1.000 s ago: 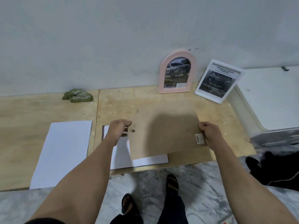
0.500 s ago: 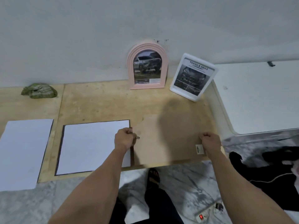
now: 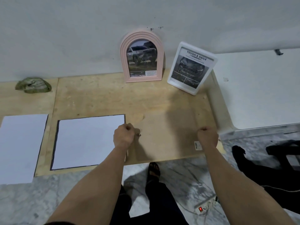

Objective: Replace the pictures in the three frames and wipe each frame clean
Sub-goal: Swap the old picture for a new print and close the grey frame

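- Head view: a brown backing board [image 3: 168, 135] lies flat on the plywood worktop [image 3: 100, 98], its near edge at the worktop's front edge.
- Left hand [image 3: 124, 137], fingers curled, grips the board's left edge, just beside a small metal hanger ring [image 3: 139, 135]. The fingertips are hidden under the knuckles.
- Right hand [image 3: 207, 135], fingers likewise curled, grips the board's right edge beside a small white label [image 3: 198, 145]; print on the label is too small to read.
- Board's outline is hard to separate from the worktop, both being a similar tan colour; a shadow crosses its middle.
- To the left of the board lies a dark-edged frame [image 3: 56, 143] with a white sheet [image 3: 88, 141] filling it. The frame's right side is partly covered by the left forearm.
- Further left, a second white sheet [image 3: 19, 146] is cut off by the picture's edge.
- A pink arched frame [image 3: 142, 56] with a vehicle picture stands against the wall.
- Just beside it to the right, a white rectangular frame [image 3: 191, 67] leans tilted, headed "TOUGH & AGILE"; smaller text is illegible.
- A crumpled green cloth [image 3: 33, 85] rests at the rear left, well apart from both hands.
- On the marble floor, a power strip [image 3: 205, 208] with a lit red switch is partly hidden by the right forearm.
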`<state>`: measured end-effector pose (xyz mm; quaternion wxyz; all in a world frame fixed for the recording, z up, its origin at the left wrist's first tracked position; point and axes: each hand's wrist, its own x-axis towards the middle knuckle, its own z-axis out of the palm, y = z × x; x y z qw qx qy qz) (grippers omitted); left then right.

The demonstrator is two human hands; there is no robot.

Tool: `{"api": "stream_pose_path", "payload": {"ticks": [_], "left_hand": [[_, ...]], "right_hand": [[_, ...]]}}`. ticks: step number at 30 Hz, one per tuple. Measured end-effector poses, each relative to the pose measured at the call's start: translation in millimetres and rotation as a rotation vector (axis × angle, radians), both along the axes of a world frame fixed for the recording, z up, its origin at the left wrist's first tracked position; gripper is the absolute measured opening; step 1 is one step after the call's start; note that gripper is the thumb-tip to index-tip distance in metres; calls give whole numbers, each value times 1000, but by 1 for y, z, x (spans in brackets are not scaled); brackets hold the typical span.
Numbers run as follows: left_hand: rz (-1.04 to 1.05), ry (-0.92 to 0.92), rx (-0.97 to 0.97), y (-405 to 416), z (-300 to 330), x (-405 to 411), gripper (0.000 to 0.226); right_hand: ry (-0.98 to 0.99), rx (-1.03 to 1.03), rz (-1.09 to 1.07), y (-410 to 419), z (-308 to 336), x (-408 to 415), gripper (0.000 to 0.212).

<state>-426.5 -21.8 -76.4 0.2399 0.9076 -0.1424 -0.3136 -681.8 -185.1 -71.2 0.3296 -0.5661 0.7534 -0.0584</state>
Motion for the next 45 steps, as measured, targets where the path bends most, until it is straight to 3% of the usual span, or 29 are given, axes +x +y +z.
{"api": "stream_pose_path", "payload": {"ticks": [6,12,15,17,20,26,30,33,39,45], "left_hand": [[62,-30,13,20,20,32,29],[175,-45,94,87,36,106,39],[188,-50,154,131,34,146,38],[167,-30,173,157,29,176,44],[90,26,188,178,19,199,54],[46,40,175,184,5,213,54],[167,76,37,184,0,219,16],[260,111,-52,188,3,223,10],[350,128,-157,197,7,232,14],[223,143,-75,198,4,225,15]], "right_hand": [[4,24,272,15,17,76,23],[-159,96,630,88,17,179,28],[-132,230,742,125,11,210,8],[-124,267,702,149,3,226,31],[-52,228,684,171,-2,234,44],[73,165,655,186,-11,247,39],[89,126,600,192,-12,254,35],[124,84,585,193,-14,255,35],[141,90,599,195,-13,257,39],[111,124,626,193,-13,253,37]]}}
